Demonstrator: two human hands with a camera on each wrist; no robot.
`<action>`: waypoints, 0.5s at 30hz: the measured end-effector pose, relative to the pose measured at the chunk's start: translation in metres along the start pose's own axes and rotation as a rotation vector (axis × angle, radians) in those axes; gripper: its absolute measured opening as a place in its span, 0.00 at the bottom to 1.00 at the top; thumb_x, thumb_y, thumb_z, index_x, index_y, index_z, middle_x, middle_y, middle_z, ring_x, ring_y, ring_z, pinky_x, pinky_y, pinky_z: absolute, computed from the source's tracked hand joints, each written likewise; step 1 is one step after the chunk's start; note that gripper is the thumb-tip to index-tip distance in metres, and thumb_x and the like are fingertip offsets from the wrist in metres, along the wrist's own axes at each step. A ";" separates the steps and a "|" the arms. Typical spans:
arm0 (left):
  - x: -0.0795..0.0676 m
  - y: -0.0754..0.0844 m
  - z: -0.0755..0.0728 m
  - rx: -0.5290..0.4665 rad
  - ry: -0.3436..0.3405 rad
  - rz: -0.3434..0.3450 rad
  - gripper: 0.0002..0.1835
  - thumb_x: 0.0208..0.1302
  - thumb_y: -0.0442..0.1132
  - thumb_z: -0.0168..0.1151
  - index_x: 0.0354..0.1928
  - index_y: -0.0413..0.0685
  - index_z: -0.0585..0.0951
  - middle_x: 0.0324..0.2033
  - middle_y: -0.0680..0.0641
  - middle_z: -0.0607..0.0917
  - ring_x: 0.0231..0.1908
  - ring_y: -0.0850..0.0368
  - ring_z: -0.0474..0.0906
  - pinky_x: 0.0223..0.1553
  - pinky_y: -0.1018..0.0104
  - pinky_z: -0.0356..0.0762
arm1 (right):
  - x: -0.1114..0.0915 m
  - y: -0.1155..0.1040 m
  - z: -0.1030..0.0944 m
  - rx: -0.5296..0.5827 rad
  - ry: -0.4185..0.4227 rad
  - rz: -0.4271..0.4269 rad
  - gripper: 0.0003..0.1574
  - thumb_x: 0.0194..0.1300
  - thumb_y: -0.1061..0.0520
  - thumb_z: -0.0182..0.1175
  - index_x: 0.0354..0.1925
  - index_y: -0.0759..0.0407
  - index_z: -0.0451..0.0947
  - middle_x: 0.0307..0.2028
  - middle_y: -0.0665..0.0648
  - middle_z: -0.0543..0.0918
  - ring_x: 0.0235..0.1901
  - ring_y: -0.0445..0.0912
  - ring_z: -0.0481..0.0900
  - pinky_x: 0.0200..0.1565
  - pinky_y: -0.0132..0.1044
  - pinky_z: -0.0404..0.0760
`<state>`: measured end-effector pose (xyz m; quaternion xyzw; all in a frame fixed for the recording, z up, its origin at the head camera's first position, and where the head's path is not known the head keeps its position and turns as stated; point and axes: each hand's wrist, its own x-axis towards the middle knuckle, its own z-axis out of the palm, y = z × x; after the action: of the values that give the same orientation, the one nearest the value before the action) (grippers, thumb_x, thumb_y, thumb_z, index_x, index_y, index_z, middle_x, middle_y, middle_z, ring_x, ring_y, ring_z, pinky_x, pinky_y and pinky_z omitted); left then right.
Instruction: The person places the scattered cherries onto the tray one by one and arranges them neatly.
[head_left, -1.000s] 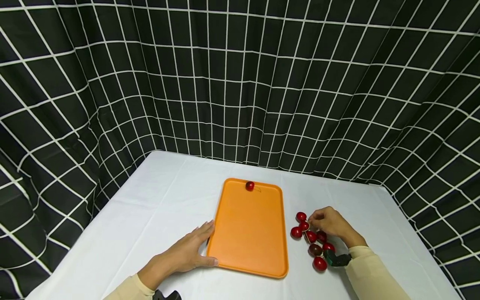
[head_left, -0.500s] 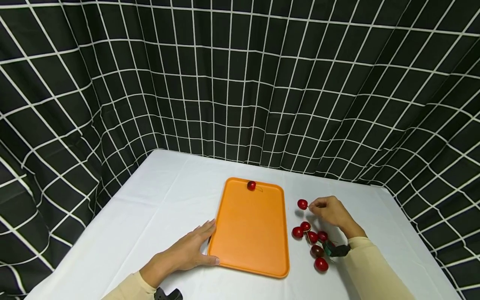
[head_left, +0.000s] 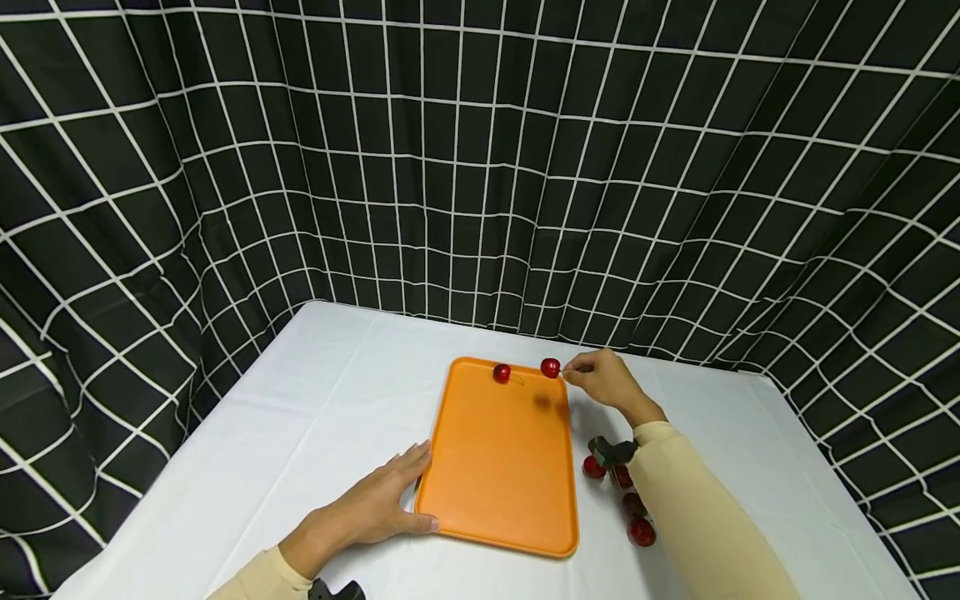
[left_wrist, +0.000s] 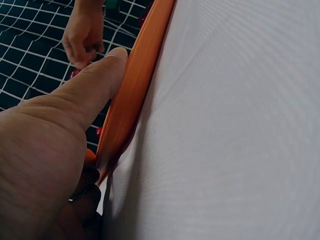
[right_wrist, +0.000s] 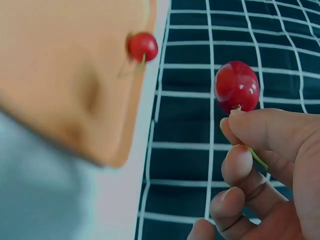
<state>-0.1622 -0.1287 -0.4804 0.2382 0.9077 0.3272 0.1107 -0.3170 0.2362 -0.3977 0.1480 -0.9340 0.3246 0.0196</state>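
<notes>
My right hand point(head_left: 600, 379) pinches a red cherry point(head_left: 551, 367) by its stem between thumb and fingertips. The cherry is in the air over the far right corner of the orange tray point(head_left: 495, 467), its shadow falling on the tray. In the right wrist view the held cherry point(right_wrist: 237, 87) is glossy, its green stem point(right_wrist: 258, 159) passing through the grip. Another cherry point(head_left: 501, 373) lies at the tray's far edge with its thin stem pointing right. My left hand point(head_left: 375, 500) rests against the tray's near left corner, fingers straight along the side and thumb point(left_wrist: 100, 82) on the near rim.
Several more cherries point(head_left: 641, 531) lie on the white tablecloth point(head_left: 315, 433) right of the tray, partly hidden under my right wrist and sleeve. A black curtain point(head_left: 480, 167) with a white grid surrounds the table's back and sides.
My right hand has lifted a cherry by its stem from the group at the right and carried it left and away, over the tray's far corner. The left hand and tray stay put.
</notes>
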 end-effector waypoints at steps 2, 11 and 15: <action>0.000 0.000 0.000 0.000 0.002 0.004 0.58 0.50 0.69 0.64 0.74 0.40 0.55 0.74 0.45 0.49 0.71 0.42 0.45 0.68 0.41 0.46 | 0.008 -0.007 0.007 0.015 -0.008 -0.002 0.06 0.63 0.61 0.63 0.35 0.62 0.86 0.29 0.52 0.84 0.31 0.47 0.76 0.31 0.38 0.77; -0.001 -0.002 0.000 0.001 -0.004 0.023 0.58 0.52 0.70 0.62 0.74 0.38 0.54 0.74 0.44 0.48 0.71 0.40 0.44 0.67 0.39 0.45 | 0.027 -0.025 0.039 0.054 -0.042 0.022 0.07 0.63 0.60 0.64 0.34 0.63 0.87 0.30 0.51 0.84 0.32 0.46 0.77 0.33 0.38 0.78; -0.002 -0.001 -0.001 -0.003 -0.004 0.020 0.57 0.52 0.69 0.62 0.74 0.39 0.55 0.74 0.44 0.48 0.71 0.39 0.45 0.67 0.39 0.45 | 0.030 -0.028 0.053 0.051 -0.051 0.058 0.06 0.61 0.58 0.65 0.32 0.59 0.87 0.29 0.50 0.84 0.31 0.46 0.76 0.35 0.38 0.78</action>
<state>-0.1613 -0.1306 -0.4807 0.2479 0.9045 0.3293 0.1095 -0.3349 0.1751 -0.4189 0.1297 -0.9295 0.3447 -0.0176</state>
